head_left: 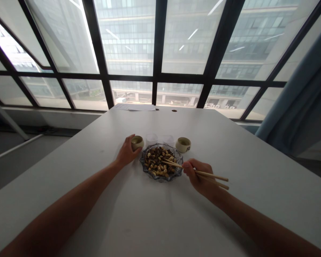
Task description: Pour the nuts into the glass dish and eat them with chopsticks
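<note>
My left hand [128, 150] is wrapped round the side of a small cream cup [137, 142] that stands on the table. In my right hand [199, 172] is a pair of wooden chopsticks [211, 175], their tips down among the nuts and seeds [160, 162]. This mix, with peanuts and dark seeds in it, fills a scalloped glass bowl [142, 165] between my hands. Beyond my right hand a second cream cup [183, 145] with a dark mark stands by the bowl's right rim. Two clear plastic cups [151, 139] are behind the bowl, partly hidden by it.
A white table [149, 217] spreads under everything. Sheets of paper [135, 107] lie at its far edge, near two round holes [174, 110]. Large windows rise behind it. A blue curtain [296, 92] hangs at the right, and a white metal frame [9, 117] stands at the left.
</note>
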The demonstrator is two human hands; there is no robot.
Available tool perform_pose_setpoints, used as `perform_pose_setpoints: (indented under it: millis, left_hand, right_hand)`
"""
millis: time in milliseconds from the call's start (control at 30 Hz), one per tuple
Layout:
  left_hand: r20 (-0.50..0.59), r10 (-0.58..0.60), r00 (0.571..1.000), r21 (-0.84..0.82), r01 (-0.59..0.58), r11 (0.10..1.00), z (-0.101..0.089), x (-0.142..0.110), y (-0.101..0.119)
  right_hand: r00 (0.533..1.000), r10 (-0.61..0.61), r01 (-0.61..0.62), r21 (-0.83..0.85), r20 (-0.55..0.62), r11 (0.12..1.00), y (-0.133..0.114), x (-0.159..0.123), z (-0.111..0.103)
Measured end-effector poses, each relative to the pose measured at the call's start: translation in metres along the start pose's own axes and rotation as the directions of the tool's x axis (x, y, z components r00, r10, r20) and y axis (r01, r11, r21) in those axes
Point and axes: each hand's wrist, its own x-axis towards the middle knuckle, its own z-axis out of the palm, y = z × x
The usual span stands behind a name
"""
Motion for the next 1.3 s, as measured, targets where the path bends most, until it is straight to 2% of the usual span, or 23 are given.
perform_pose_setpoints:
  millis: [233, 367, 467, 600, 733, 833, 967, 1033, 1133, 1300]
  left_hand:
    - [0.008, 0.003, 1.0, 0.001, -0.003, 1.0, 0.001, 0.001, 0.0]
    - [0.014, 0.007, 1.0, 0.014, -0.007, 1.0, 0.001, 0.001, 0.001]
    - [0.016, 0.017, 1.0, 0.014, -0.017, 1.0, 0.001, 0.0, 0.001]
    - [0.01, 0.035, 0.999, 0.022, -0.035, 0.999, 0.001, -0.001, 0.002]
    - [0.018, 0.034, 0.999, 0.038, -0.035, 0.999, 0.0, -0.002, 0.002]
    - [0.023, 0.04, 0.999, 0.045, -0.041, 0.998, 0.0, -0.002, 0.002]
    - [0.021, 0.037, 0.999, 0.049, -0.038, 0.998, 0.0, -0.002, 0.002]
    - [0.022, 0.036, 0.999, 0.051, -0.037, 0.998, 0.0, -0.003, 0.002]
    - [0.015, 0.038, 0.999, 0.052, -0.039, 0.998, -0.001, -0.003, 0.003]
    - [0.017, 0.035, 0.999, 0.056, -0.036, 0.998, -0.002, -0.004, 0.004]
  right_hand:
    - [0.999, -0.004, 0.004, -0.008, -0.041, 1.0, 0.008, -0.004, 0.0]
    - [0.997, -0.076, 0.075, 0.006, 0.018, 0.997, 0.008, -0.002, 0.002]
    - [0.997, -0.071, 0.069, 0.031, 0.042, 0.997, 0.009, -0.002, 0.004]
    - [0.999, 0.036, -0.037, 0.084, 0.013, 0.996, 0.012, -0.004, 0.003]
    - [0.977, 0.21, -0.191, 0.265, -0.045, 0.945, 0.012, -0.003, 0.003]
    - [0.923, 0.374, -0.306, 0.416, -0.091, 0.856, 0.014, 0.0, 0.007]
    - [0.825, 0.559, -0.413, 0.585, -0.084, 0.698, 0.023, 0.003, 0.011]
    - [0.798, 0.599, -0.432, 0.623, -0.075, 0.653, 0.029, 0.003, 0.012]
    - [0.784, 0.617, -0.443, 0.632, -0.07, 0.636, 0.036, 0.001, 0.012]
    - [0.802, 0.592, -0.437, 0.591, -0.086, 0.678, 0.035, 0.003, 0.008]
